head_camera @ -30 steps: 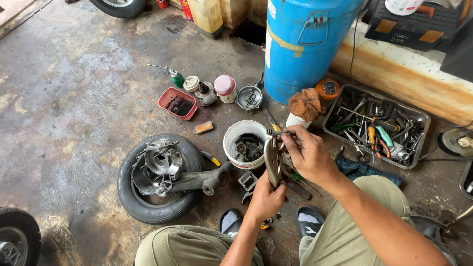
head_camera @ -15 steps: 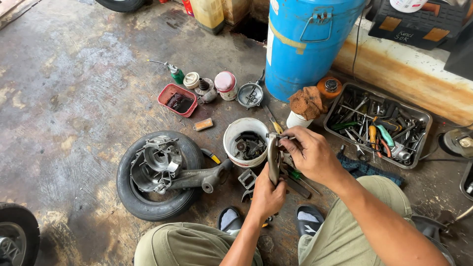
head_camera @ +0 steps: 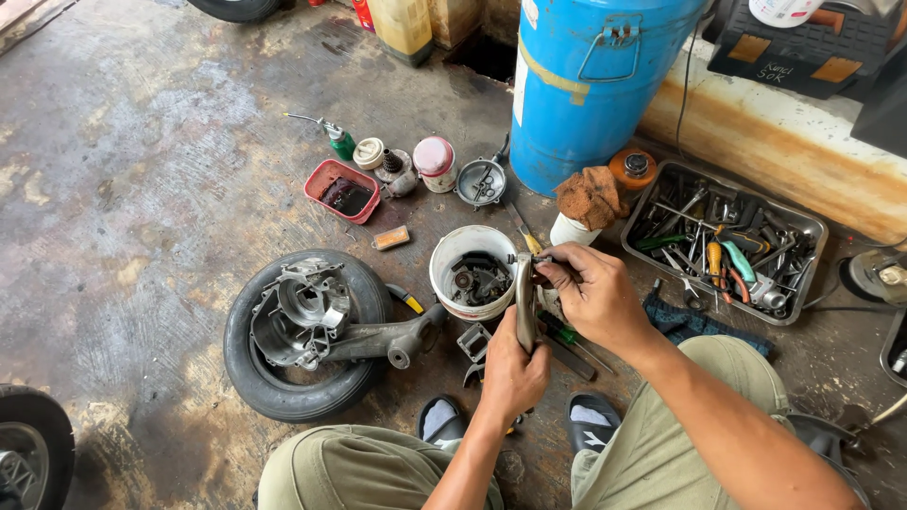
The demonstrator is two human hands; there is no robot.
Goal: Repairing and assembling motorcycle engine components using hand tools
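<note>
many parts litter stained concrete floor (head_camera: 142, 161).

The left hand (head_camera: 513, 370) covers the metal part's (head_camera: 524, 300) lower end; small wheel (head_camera: 33, 446) cut off at the edge

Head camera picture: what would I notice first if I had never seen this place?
Probably the big blue barrel at the top, standing on the stained floor. Next, the two hands in the middle: the left hand grips a curved metal part from below, and the right hand works at its top end. To their left lies a small tyre with a grey engine casing on it, and to the right a tray of tools.
</note>
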